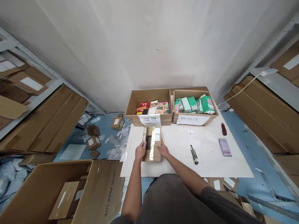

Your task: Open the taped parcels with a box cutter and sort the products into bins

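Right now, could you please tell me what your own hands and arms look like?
My left hand and right hand are bare, with no gloves or watch visible, and the forearms are uncovered. My top is dark grey; its right sleeve ends around the elbow, and little of the left sleeve shows.

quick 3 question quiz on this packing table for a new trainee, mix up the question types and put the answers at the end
1. True or false: the left hand and right hand both touch the taped cardboard box.

2. What is in the right-hand open box on the table?
a) loose cutters
b) green and pink packs
c) glass bottles

3. Fill in left or right: the red cutter lies to the ____ of the yellow-and-black cutter.

Key: 1 true; 2 b; 3 right
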### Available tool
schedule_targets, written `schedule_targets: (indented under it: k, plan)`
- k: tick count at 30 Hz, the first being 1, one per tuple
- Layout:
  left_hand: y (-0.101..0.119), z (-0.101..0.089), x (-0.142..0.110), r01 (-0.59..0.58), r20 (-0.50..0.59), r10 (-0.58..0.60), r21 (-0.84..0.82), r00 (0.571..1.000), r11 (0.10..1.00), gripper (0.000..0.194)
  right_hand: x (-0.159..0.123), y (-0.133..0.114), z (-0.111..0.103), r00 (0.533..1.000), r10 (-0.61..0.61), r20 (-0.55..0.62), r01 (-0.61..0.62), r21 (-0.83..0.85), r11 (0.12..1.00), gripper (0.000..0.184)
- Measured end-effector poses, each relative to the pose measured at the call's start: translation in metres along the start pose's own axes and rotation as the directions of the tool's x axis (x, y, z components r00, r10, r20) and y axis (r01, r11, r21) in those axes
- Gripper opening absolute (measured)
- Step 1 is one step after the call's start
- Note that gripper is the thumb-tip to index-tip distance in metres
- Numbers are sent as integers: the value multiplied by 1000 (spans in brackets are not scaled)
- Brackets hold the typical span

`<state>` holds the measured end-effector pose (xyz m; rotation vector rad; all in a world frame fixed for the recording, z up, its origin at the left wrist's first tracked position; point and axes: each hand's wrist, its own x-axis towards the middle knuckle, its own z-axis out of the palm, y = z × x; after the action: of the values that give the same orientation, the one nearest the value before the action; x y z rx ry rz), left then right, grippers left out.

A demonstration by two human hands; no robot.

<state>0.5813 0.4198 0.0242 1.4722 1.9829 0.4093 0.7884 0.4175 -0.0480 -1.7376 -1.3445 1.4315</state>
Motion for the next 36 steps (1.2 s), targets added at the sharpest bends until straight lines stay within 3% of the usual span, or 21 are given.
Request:
schedule_targets:
  k: [3,6,9,11,13,15,18,21,24,27,31,33,36]
  plan:
    - [-50,-42,13,3,-29,-9,-206,1000,978,59,19,-18,3,996,-28,83,30,-29,999,78]
    - [-88,-66,20,49,-149,-81,-206,986,977,53,26,-35,12,999,-17,51,24,-153,988,83]
    - [-100,-63,24,35,-256,-30,14,966,999,63,17,-48,38,987,-77,-144,24,-337,941,92]
    - [-97,-49,25,-121,-174,148,158,974,980,67,7,-53,62,972,-108,-207,14,-413,911,105]
    - [-90,-33,26,-287,-50,304,214,951,934,60,1,-55,81,970,-96,-224,-8,-422,906,118]
    - [-82,-22,28,-347,-16,360,231,933,909,51,0,-56,83,968,-104,-229,19,-348,937,118]
    - [-75,-19,34,-311,-72,342,275,937,910,47,-1,-50,50,984,-111,-140,110,-21,994,90]
    - [-68,-30,45,-292,-43,321,315,946,903,46,-11,-32,-2,1000,5,-10,-1,332,943,58]
    - [-62,-47,53,-341,64,338,303,939,890,62,-26,-5,-32,992,127,10,-118,459,881,44]
    - [-64,-64,50,-397,246,337,257,909,881,96,-33,21,-21,983,183,8,-159,534,831,38]
    - [-82,-74,22,-450,509,270,270,817,851,142,-32,40,31,957,261,124,-282,606,744,38]
    - [-93,-68,2,-458,496,266,318,827,830,148,-29,41,53,946,279,162,-319,609,726,37]
    - [-107,-52,-22,-423,343,298,387,891,819,144,-22,32,62,939,315,138,-340,508,791,37]
